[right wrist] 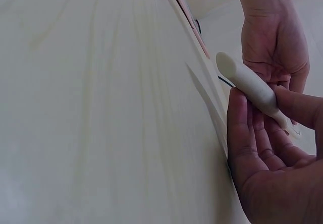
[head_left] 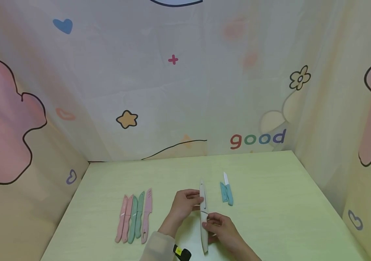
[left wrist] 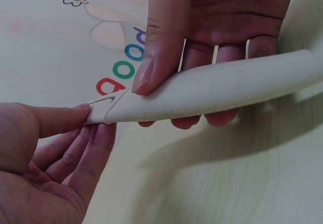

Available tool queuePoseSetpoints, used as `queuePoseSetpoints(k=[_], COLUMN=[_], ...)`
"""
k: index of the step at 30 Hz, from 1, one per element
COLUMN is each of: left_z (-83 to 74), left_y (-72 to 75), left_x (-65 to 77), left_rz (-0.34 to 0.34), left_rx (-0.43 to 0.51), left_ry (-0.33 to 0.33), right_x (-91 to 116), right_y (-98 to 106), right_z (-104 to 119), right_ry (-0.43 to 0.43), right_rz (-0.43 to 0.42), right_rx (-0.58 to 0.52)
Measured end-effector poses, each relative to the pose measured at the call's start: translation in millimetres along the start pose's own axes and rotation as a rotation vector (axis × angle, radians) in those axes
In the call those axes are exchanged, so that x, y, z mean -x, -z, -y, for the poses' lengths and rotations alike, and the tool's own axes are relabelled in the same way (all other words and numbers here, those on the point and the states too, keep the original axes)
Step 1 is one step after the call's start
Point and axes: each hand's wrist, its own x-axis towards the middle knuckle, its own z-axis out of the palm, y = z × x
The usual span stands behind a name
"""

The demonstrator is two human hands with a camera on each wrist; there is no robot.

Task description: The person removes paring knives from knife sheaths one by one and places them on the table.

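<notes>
Both hands hold a white knife (head_left: 204, 235) whose blade is covered by a white sheath (head_left: 202, 190). My left hand (head_left: 182, 206) pinches the sheath near its lower end, thumb on the near face and fingers behind. On the handle, just past the seam, lies the thumb of my right hand (head_left: 226, 232), with the fingers round the other side. The left wrist view shows the smooth curved handle (left wrist: 217, 90) meeting the sheath at a V-shaped seam. Seen from the right wrist, the handle's rounded butt (right wrist: 227, 65) points up and left, above the tabletop.
Two pink knives (head_left: 121, 219), two green knives (head_left: 134, 217) and a pink knife with a slotted blade (head_left: 147, 215) lie side by side at the left. Beyond my right hand, a small blue-handled knife (head_left: 228, 190) lies beside its blue sheath (head_left: 223, 192). A patterned curtain (head_left: 159, 90) surrounds the table.
</notes>
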Motion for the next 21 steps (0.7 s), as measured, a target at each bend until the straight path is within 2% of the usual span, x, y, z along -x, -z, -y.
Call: queuePoseSetpoints(k=[21], left_z=[-6.0], left_y=[1.2], left_x=[0.6], left_rz=[-0.037], left_rx=[0.046], left_ry=[-0.015], right_x=[1.4], right_y=[-2.2], right_z=[-4.3], right_ry=[-0.017], right_rz=[0.020], right_rx=[0.009])
